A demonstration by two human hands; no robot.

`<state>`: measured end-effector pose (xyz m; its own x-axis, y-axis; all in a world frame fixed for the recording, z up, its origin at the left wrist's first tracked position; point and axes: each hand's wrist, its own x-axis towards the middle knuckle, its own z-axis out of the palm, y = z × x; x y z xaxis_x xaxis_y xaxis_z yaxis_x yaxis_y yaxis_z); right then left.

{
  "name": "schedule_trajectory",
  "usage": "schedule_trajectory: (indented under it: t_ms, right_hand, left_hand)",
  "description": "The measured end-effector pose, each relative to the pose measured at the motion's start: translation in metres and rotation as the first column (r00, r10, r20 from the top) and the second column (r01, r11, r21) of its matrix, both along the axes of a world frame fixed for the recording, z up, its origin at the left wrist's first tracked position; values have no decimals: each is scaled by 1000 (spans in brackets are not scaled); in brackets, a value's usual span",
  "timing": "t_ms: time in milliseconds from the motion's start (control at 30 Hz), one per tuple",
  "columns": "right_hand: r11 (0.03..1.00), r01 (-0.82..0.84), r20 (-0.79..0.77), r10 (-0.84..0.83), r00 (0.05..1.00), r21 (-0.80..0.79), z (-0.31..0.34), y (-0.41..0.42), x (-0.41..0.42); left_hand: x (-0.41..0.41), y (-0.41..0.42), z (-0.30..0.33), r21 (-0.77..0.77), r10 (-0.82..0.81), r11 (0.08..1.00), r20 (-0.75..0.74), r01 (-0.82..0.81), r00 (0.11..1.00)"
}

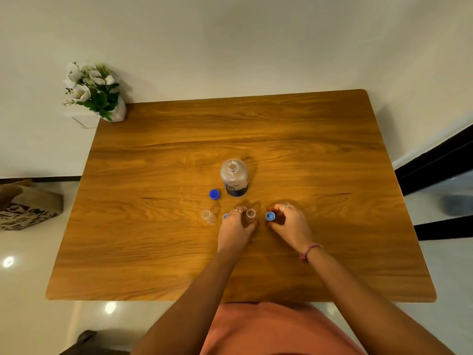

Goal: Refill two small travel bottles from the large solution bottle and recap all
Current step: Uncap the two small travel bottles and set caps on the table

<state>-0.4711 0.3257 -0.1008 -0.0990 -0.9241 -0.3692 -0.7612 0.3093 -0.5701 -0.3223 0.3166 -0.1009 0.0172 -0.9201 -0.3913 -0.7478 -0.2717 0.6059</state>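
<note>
Holding small bottle point(250, 214) in left grip point(236, 224), right grip point(288, 221) pinching cap point(270, 216), label unreadable

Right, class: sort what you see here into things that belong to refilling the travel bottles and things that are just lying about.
Belongs to the job:
large solution bottle, uncapped
large blue cap
small bottle held by the left hand
second small bottle
small blue cap in the right hand
another small blue cap, mostly hidden

Just lying about:
flower vase
patterned bag on the floor
</note>
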Motion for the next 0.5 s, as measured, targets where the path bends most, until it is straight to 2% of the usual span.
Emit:
schedule_trajectory:
  t_ms: [200, 500]
  right_hand:
    - [1000, 3, 98, -2, 995, -11, -2, -4, -2]
    - [986, -104, 250, 68, 966, 132, 13, -11, -28]
  left_hand:
    - [-2, 2, 1, 11, -30, 999, 9, 30, 999]
    - [25, 21, 21, -56, -114, 991, 77, 118, 991]
